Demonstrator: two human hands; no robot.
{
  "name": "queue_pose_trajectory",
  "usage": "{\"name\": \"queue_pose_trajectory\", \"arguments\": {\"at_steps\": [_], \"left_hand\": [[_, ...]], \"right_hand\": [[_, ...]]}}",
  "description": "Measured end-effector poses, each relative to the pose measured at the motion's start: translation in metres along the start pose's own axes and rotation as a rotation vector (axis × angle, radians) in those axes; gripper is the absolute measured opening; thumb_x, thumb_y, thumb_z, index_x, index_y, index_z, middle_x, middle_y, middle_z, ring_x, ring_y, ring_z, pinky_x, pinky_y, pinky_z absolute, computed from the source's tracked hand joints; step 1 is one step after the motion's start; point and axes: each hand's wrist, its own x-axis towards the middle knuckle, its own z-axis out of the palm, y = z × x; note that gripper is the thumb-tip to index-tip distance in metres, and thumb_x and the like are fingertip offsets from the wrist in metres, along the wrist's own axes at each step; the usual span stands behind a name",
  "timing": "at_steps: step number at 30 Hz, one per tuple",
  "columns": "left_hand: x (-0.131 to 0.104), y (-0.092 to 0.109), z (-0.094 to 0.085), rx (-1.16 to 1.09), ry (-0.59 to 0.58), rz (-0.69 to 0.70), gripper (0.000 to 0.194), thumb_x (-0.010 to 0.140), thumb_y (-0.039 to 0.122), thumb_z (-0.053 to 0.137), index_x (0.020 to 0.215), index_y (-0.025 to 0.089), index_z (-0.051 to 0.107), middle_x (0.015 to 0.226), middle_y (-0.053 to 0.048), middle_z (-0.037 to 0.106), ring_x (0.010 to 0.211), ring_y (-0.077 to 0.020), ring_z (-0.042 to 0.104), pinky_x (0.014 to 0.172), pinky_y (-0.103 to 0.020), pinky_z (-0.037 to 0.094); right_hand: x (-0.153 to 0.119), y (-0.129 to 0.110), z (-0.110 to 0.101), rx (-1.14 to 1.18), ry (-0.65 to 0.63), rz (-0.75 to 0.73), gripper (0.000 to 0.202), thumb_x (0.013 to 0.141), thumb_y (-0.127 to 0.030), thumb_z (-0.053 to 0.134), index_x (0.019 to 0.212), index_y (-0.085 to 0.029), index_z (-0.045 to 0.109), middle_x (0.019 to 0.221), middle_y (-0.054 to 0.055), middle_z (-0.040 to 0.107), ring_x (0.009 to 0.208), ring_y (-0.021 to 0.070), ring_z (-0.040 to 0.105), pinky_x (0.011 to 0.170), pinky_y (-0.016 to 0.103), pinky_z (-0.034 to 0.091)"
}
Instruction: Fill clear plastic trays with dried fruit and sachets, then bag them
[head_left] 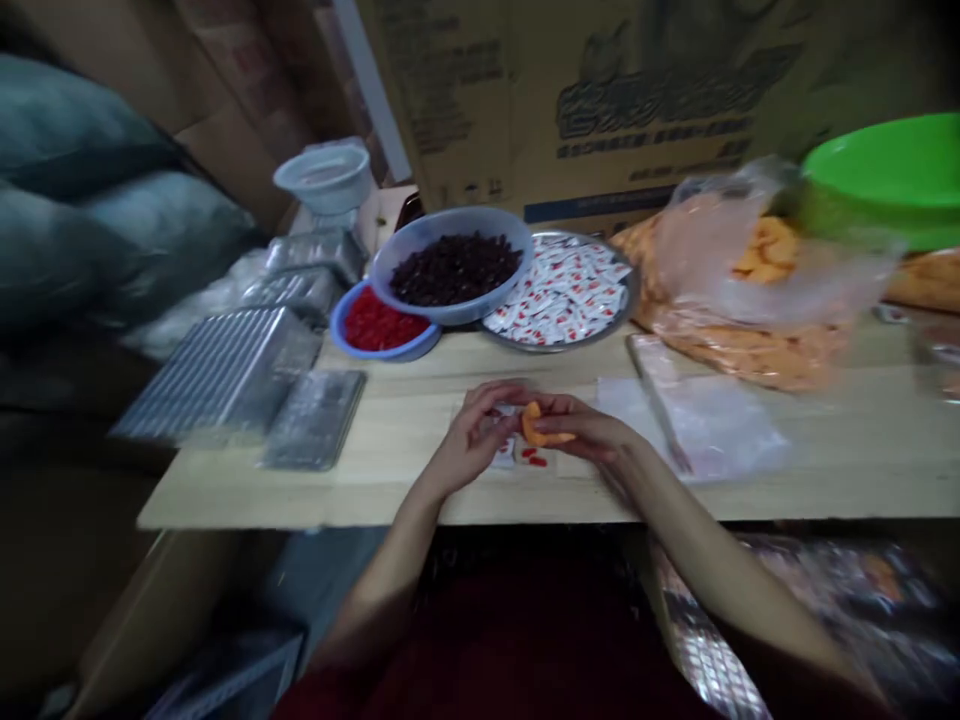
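Note:
An orange curved piece (538, 430) is pinched in my right hand (589, 425), above the wooden table. Close beside it, my left hand (480, 430) has its fingers curled with the fingertips near the piece; what lies between them, if anything, is too small to make out. Under my hands lie a small white-and-red packet (505, 452) and some red pieces (534, 457) on the table.
Behind my hands stand a bowl of dark pieces (456, 270), a bowl of red pieces (382, 322) and a tray of small packets (562, 290). Clear plastic trays (217, 380) are at left. At right are plastic sheets (727, 425), a bag of orange pieces (780, 345) and a green basin (892, 180).

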Motion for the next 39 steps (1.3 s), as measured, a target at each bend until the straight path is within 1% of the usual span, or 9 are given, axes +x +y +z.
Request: {"name": "queue_pose_trajectory", "arguments": {"at_steps": [2, 6, 10, 15, 21, 28, 31, 36, 39], "left_hand": [[-0.008, -0.007, -0.011, 0.033, -0.058, -0.022, 0.023, 0.097, 0.032, 0.061, 0.116, 0.024, 0.07, 0.132, -0.01, 0.065, 0.13, -0.0254, 0.054, 0.114, -0.043, 0.038], [-0.033, -0.023, -0.034, 0.01, 0.009, -0.099, 0.014, 0.094, 0.033, 0.066, 0.102, 0.021, 0.069, 0.128, -0.009, 0.067, 0.126, -0.0247, 0.056, 0.112, -0.041, 0.038], [-0.04, -0.045, -0.042, -0.093, 0.239, -0.202, 0.017, 0.093, 0.036, 0.067, 0.097, 0.019, 0.064, 0.105, -0.006, 0.071, 0.098, -0.0179, 0.065, 0.088, -0.03, 0.049], [-0.035, -0.079, -0.027, -0.196, 0.522, -0.391, 0.026, 0.083, 0.036, 0.073, 0.096, 0.019, 0.058, 0.08, 0.0, 0.068, 0.065, -0.0122, 0.061, 0.063, -0.024, 0.047], [-0.038, -0.086, 0.0, 0.029, 0.434, -0.439, 0.02, 0.091, 0.029, 0.063, 0.108, 0.022, 0.057, 0.074, 0.001, 0.069, 0.063, -0.0151, 0.064, 0.063, -0.026, 0.049], [-0.033, -0.077, 0.003, 0.654, 0.404, -0.252, 0.011, 0.096, 0.022, 0.055, 0.099, 0.021, 0.066, 0.107, -0.01, 0.064, 0.101, -0.0246, 0.062, 0.087, -0.039, 0.052], [-0.037, -0.065, 0.0, 0.569, 0.414, -0.184, 0.012, 0.096, 0.021, 0.056, 0.101, 0.02, 0.067, 0.11, -0.01, 0.061, 0.106, -0.0245, 0.06, 0.092, -0.04, 0.052], [-0.044, -0.033, -0.007, 0.254, 0.095, -0.002, 0.038, 0.097, 0.017, 0.054, 0.133, 0.026, 0.06, 0.137, -0.011, 0.054, 0.122, -0.0215, 0.058, 0.096, -0.036, 0.053], [-0.043, -0.028, -0.013, 0.234, 0.048, 0.03, 0.037, 0.097, 0.015, 0.052, 0.132, 0.026, 0.063, 0.138, -0.012, 0.056, 0.13, -0.0232, 0.054, 0.102, -0.037, 0.051]], "right_hand": [[0.026, 0.027, 0.018, 0.025, -0.035, 0.026, 0.052, 0.069, -0.03, 0.09, 0.119, -0.025, 0.074, 0.102, 0.001, 0.076, 0.08, 0.0125, 0.067, 0.067, 0.02, 0.051], [0.058, 0.051, 0.035, 0.058, -0.009, 0.041, 0.056, 0.066, -0.03, 0.092, 0.119, -0.03, 0.073, 0.119, 0.001, 0.073, 0.099, 0.0154, 0.066, 0.077, 0.023, 0.052], [0.066, 0.06, 0.037, 0.101, 0.148, 0.055, 0.04, 0.065, -0.042, 0.093, 0.098, -0.024, 0.078, 0.099, 0.003, 0.076, 0.088, 0.0146, 0.067, 0.072, 0.023, 0.051], [0.045, 0.061, 0.016, 0.194, 0.351, 0.005, 0.027, 0.072, -0.042, 0.087, 0.089, -0.023, 0.079, 0.097, 0.007, 0.077, 0.092, 0.019, 0.07, 0.075, 0.026, 0.056], [0.018, 0.063, 0.008, 0.209, 0.344, -0.037, 0.032, 0.075, -0.023, 0.08, 0.106, -0.025, 0.076, 0.114, 0.007, 0.076, 0.113, 0.0242, 0.068, 0.091, 0.035, 0.059], [0.022, 0.072, 0.017, 0.205, 0.269, -0.079, 0.044, 0.07, -0.014, 0.075, 0.113, -0.025, 0.076, 0.122, 0.006, 0.074, 0.121, 0.0218, 0.065, 0.109, 0.037, 0.048], [0.027, 0.074, 0.02, 0.219, 0.255, -0.124, 0.048, 0.066, -0.012, 0.075, 0.112, -0.027, 0.076, 0.121, 0.004, 0.075, 0.123, 0.0213, 0.063, 0.111, 0.037, 0.046], [0.044, 0.072, 0.029, 0.248, 0.187, -0.133, 0.052, 0.064, -0.014, 0.078, 0.113, -0.029, 0.074, 0.122, 0.001, 0.074, 0.112, 0.0193, 0.066, 0.107, 0.037, 0.047], [0.057, 0.068, 0.039, 0.242, 0.159, -0.131, 0.051, 0.062, -0.016, 0.081, 0.111, -0.028, 0.074, 0.118, 0.001, 0.075, 0.109, 0.0183, 0.067, 0.106, 0.035, 0.047]]}}
